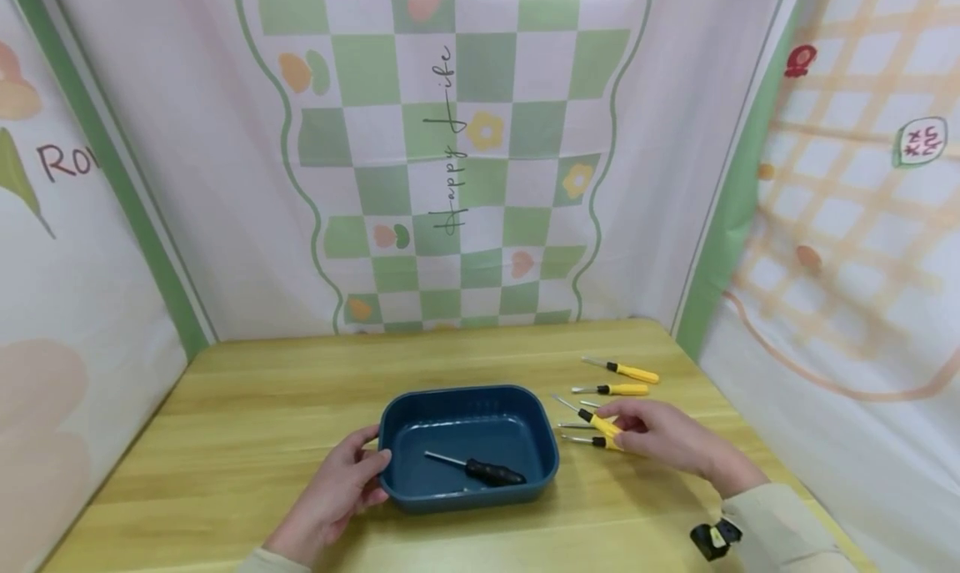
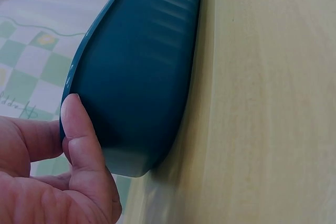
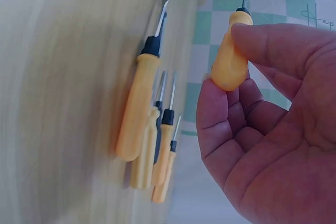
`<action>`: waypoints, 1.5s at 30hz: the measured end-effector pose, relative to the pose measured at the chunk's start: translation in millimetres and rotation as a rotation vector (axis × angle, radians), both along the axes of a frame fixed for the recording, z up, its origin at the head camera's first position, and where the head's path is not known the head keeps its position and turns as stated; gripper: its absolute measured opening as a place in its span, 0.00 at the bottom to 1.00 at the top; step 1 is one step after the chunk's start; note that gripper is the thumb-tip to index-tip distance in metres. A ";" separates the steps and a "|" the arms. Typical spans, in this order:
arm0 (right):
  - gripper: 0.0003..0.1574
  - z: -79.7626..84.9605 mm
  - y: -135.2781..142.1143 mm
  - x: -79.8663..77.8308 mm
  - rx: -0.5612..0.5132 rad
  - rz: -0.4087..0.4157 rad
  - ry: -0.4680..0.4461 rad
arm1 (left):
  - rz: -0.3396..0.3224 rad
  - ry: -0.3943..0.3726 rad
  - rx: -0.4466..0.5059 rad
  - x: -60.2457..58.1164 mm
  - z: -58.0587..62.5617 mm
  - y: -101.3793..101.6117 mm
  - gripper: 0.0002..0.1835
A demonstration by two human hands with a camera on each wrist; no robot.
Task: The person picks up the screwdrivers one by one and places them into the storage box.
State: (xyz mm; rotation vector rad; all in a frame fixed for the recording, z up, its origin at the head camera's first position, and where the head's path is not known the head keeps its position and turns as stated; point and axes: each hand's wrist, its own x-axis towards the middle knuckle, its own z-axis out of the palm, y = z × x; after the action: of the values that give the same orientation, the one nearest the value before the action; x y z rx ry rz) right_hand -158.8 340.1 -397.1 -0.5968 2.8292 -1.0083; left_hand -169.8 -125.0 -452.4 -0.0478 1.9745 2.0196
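My left hand [image 1: 337, 485] grips the left end of a dark blue dish [image 1: 480, 433], thumb over the rim and fingers against the outer wall [image 2: 142, 51]. Inside the dish lies a black-handled screwdriver [image 1: 495, 473]. Right of the dish, my right hand [image 1: 667, 439] pinches a yellow-handled screwdriver [image 1: 602, 424] between thumb and fingers, its shaft pointing up and left. In the right wrist view its rounded handle [image 3: 231, 64] stands apart from the others. Below the held one lies another yellow screwdriver [image 1: 600, 442], partly covered by the hand.
Farther back on the wooden table [image 1: 285, 406] lie two more yellow screwdrivers, one at the rear [image 1: 633, 373] and one just nearer [image 1: 628, 389]. Metal shafts show beside the right hand. Printed curtains [image 1: 525, 181] hang behind and at both sides. A black device [image 1: 716, 540] is at the right sleeve.
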 end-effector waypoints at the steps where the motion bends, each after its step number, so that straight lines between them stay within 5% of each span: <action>1: 0.23 1.3 -1.0 -0.9 0.000 0.000 -0.001 | 0.001 0.001 0.001 0.0 0.0 -0.1 0.30; 18: 0.24 22.0 -28.1 -8.0 0.005 0.016 0.000 | -0.012 0.003 0.012 1.4 2.7 0.2 0.30; 45: 0.22 33.3 -65.8 -27.4 -0.012 0.112 -0.023 | 0.000 0.012 0.014 2.3 3.0 1.2 0.30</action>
State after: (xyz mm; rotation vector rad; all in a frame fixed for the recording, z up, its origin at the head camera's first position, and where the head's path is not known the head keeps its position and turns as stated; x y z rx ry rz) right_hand -186.2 274.3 -363.9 -0.7313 2.7376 -1.0058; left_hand -167.4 -123.8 -449.4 -0.0320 1.9679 2.0378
